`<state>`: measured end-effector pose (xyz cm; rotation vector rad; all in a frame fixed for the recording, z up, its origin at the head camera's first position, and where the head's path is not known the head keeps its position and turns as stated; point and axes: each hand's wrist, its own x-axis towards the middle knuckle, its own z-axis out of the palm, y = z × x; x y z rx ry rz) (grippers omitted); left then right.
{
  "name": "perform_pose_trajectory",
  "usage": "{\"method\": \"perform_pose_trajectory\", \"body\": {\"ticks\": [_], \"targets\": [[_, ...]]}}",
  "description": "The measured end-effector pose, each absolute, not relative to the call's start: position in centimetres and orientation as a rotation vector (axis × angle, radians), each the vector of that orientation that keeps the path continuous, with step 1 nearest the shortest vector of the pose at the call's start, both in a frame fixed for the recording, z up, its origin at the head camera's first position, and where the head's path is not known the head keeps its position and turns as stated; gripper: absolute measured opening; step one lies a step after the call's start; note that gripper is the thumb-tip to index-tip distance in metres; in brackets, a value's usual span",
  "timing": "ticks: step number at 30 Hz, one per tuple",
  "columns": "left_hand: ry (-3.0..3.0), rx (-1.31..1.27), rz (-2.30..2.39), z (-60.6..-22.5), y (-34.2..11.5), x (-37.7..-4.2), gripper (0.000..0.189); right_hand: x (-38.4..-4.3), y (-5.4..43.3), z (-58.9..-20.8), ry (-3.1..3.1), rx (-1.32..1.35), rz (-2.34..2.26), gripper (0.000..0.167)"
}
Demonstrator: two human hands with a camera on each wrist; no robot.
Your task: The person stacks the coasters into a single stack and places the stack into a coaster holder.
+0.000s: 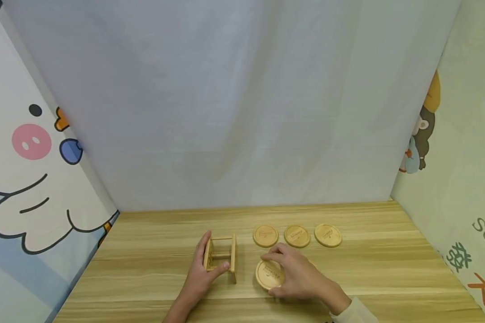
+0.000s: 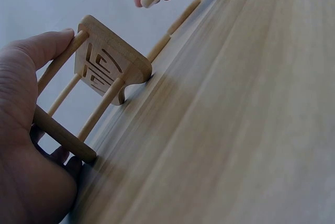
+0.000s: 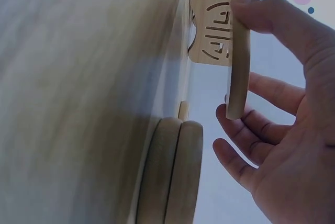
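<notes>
My left hand (image 1: 198, 276) grips a wooden coaster holder (image 1: 233, 260), two carved end panels joined by rods, from its left side with the thumb over the near rod. In the left wrist view the holder (image 2: 112, 51) stands on the table with no coaster between its panels. To the right of it, my right hand (image 1: 301, 276) pinches a round wooden coaster (image 1: 268, 274) by its edge. Seen from the right wrist, that coaster (image 3: 239, 72) is raised off the table. Below the hand lie two stacked coasters (image 3: 183, 177), mostly hidden by it in the head view.
Behind the right hand, three engraved coasters lie in a row: a left one (image 1: 265, 236), a middle one (image 1: 297, 236) and a right one (image 1: 328, 235). A pale cloth (image 1: 242, 112) hangs along the back edge of the wooden table (image 1: 145, 251). Printed panels flank both sides.
</notes>
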<state>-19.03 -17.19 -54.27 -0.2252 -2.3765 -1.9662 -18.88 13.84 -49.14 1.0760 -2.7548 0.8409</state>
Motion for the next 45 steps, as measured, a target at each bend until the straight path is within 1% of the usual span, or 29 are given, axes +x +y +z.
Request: {"method": "perform_pose_trajectory", "body": {"ticks": [45], "targets": [[-2.364,-0.239,-1.966,-54.5,-17.3,-19.2,0.107,-18.3,16.3,-48.3,-2.701,1.023,0.787,0.073]]}}
